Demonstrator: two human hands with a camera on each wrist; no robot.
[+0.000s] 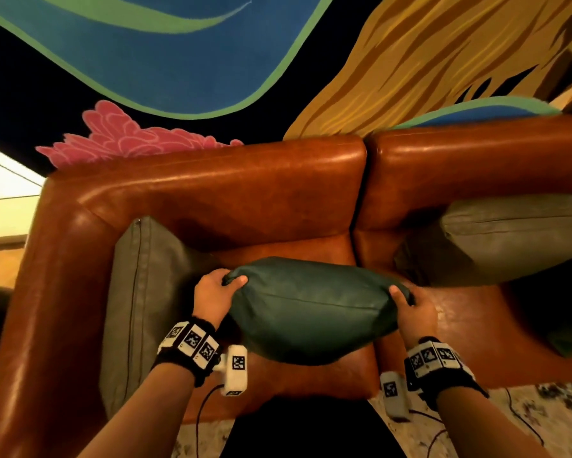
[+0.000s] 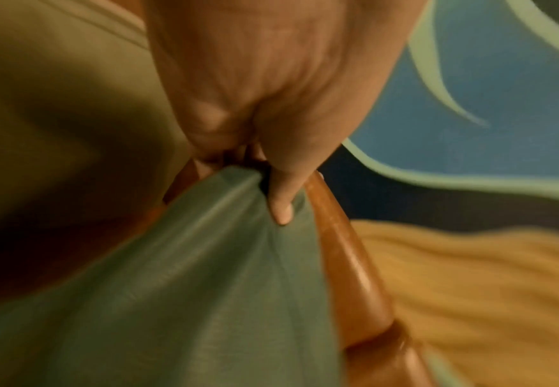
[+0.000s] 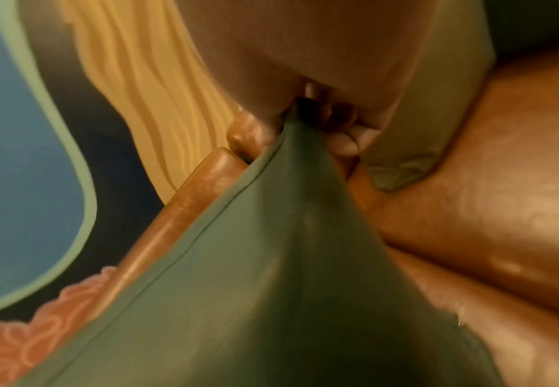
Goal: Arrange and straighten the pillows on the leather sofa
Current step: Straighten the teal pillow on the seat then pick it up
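A dark green leather pillow [image 1: 311, 305] hangs over the seat of the brown leather sofa [image 1: 231, 190], held by its two upper corners. My left hand [image 1: 217, 292] pinches the left corner, thumb on the front face; the left wrist view shows the thumb [image 2: 283, 206] pressed into the green pillow [image 2: 179, 288]. My right hand [image 1: 410, 309] grips the right corner, and in the right wrist view its fingertips [image 3: 348, 141] curl behind the pillow [image 3: 271, 261]. A grey pillow [image 1: 139, 292] leans against the left armrest. Another grey pillow [image 1: 509, 239] lies against the right backrest.
A painted wall mural [image 1: 179, 61] in blue, green, pink and yellow rises behind the sofa. A patterned rug [image 1: 542, 421] lies in front of the seat. Cables [image 1: 202, 411] trail from the wrist cameras. Pale floor [image 1: 3, 206] shows left of the armrest.
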